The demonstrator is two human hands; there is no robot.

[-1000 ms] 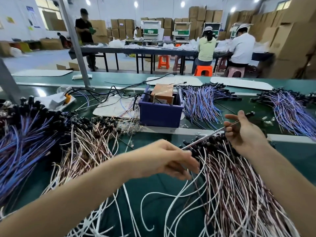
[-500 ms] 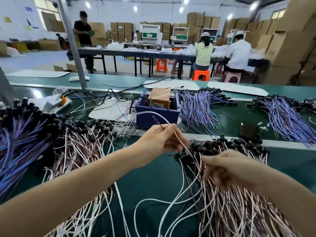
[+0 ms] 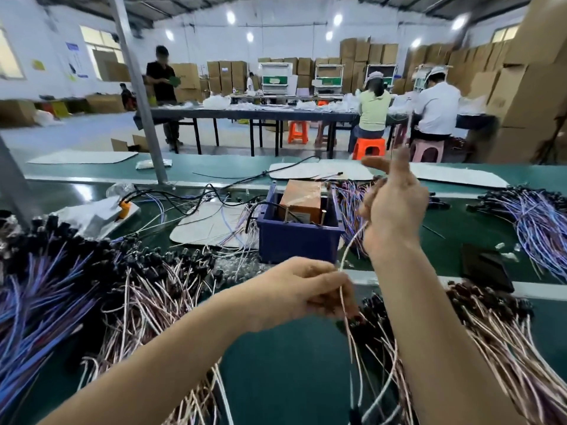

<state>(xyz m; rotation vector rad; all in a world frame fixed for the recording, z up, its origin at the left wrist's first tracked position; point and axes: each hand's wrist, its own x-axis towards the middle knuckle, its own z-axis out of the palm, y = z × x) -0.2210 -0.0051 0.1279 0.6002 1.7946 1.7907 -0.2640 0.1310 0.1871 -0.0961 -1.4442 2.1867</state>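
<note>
Thin, pale wire (image 3: 347, 249), just right of the blue bin (image 3: 294, 243), runs steeply upward, leaning right. My left hand (image 3: 303, 289) pinches its lower part; my right hand (image 3: 394, 210) grips it above.

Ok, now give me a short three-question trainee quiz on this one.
1. True or false: the left hand pinches a wire.
2. The bin behind the hands is: A red, B blue, C yellow.
3. Which hand is held higher?
Key: 1 true; 2 B; 3 the right hand.
</note>
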